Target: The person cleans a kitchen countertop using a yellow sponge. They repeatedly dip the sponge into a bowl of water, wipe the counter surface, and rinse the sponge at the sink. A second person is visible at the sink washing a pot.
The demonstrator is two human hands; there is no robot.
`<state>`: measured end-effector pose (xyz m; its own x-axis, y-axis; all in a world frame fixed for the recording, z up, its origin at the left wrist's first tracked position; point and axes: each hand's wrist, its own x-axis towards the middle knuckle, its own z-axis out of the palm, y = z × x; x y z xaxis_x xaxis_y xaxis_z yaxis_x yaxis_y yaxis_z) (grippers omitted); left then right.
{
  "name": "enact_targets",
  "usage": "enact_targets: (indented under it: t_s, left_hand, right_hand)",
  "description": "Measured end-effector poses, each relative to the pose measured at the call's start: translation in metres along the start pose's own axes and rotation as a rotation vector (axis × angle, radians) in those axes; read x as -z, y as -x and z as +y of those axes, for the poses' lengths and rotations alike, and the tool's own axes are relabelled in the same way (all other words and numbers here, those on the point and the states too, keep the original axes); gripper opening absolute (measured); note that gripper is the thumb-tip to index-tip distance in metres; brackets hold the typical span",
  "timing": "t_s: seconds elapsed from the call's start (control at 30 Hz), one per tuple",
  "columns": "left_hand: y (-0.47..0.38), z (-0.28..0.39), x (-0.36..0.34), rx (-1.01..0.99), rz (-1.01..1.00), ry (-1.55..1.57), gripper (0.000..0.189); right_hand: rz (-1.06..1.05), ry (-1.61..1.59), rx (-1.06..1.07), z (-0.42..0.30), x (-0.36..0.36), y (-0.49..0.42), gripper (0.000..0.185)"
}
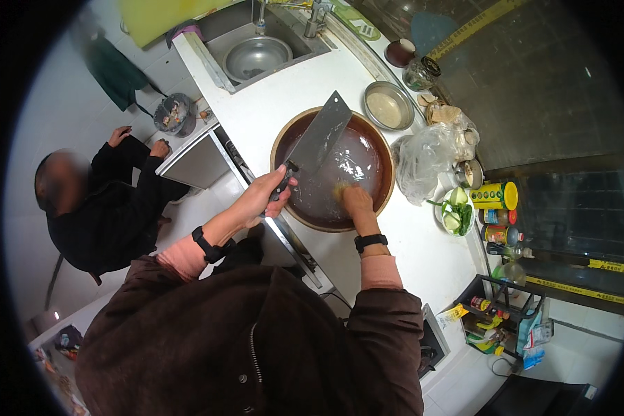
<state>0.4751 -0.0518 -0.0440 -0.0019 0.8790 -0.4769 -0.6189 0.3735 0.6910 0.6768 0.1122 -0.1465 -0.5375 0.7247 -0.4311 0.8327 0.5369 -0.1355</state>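
My left hand [271,193] grips the dark handle of a broad cleaver [322,132]. The blade slants up and away over a large brown basin [386,136] on the white counter. Cloudy water [361,158] fills much of the basin, with bright reflections on its surface. My right hand [358,202] reaches in over the basin's near right side, its fingertips at the water. A yellowish thing [340,191] shows at those fingers, probably a sponge or scrubber; its full shape is hidden.
A metal bowl [389,106] of pale liquid and a clear plastic bag [421,164] stand beside the basin. Farther right is a plate of green vegetables [456,213]. A steel sink [216,46] lies beyond. Left, a seated person [112,208] is near an open cabinet door [195,158].
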Motion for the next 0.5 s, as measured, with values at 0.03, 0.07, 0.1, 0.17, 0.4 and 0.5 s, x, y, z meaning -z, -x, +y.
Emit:
enact_targets:
  t_s: [0.03, 0.07, 0.1, 0.17, 0.4, 0.5]
  left_hand:
    - [0.000, -0.001, 0.001, -0.025, 0.031, -0.011, 0.048]
    - [0.000, -0.001, 0.004, -0.012, 0.014, -0.023, 0.047]
    - [0.000, -0.001, 0.006, -0.013, 0.012, -0.033, 0.047]
    - [-0.001, -0.003, 0.007, -0.013, 0.011, -0.039, 0.047]
    - [-0.008, -0.014, -0.007, 0.021, -0.028, -0.091, 0.045]
    - [-0.009, -0.014, -0.012, 0.031, -0.057, -0.135, 0.043]
  right_hand:
    - [-0.037, -0.052, -0.014, 0.000, 0.004, 0.002, 0.021]
    - [0.050, -0.138, -0.027, 0.000, 0.010, 0.007, 0.022]
    - [0.143, -0.238, -0.018, 0.002, 0.018, 0.016, 0.022]
    - [0.306, -0.501, 0.010, -0.002, 0.035, 0.033, 0.023]
    - [0.647, -0.691, 0.215, -0.059, 0.058, 0.060, 0.029]
    - [0.679, -0.632, 0.185, -0.068, 0.055, 0.050, 0.030]
